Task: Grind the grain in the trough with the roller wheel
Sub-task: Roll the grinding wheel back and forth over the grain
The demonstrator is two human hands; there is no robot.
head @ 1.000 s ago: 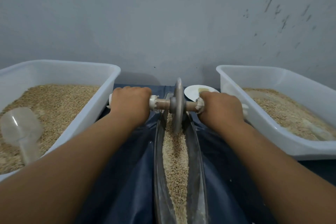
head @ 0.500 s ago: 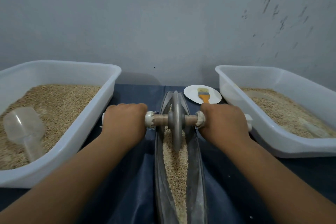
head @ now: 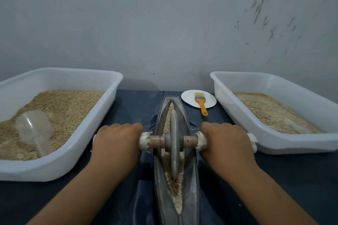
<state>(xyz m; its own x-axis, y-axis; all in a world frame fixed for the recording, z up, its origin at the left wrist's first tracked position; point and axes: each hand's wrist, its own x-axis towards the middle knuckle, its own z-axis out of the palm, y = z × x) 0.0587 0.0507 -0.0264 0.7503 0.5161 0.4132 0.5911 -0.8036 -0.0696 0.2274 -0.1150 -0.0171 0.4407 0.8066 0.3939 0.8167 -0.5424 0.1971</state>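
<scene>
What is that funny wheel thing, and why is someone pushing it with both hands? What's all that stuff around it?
It is a hand grinder. The picture comes from a camera on the person's head, looking down at their arms. The long metal trough holds grain. A roller wheel stands in it on a wooden axle. The left hand grips one end of the axle and the right hand grips the other, to roll the wheel over the grain and crush it. On the dark cloth sit two white tubs of grain: the left tub has a clear scoop in it, the right tub is beside the right hand. Behind, a small white plate carries an orange-handled brush.
</scene>
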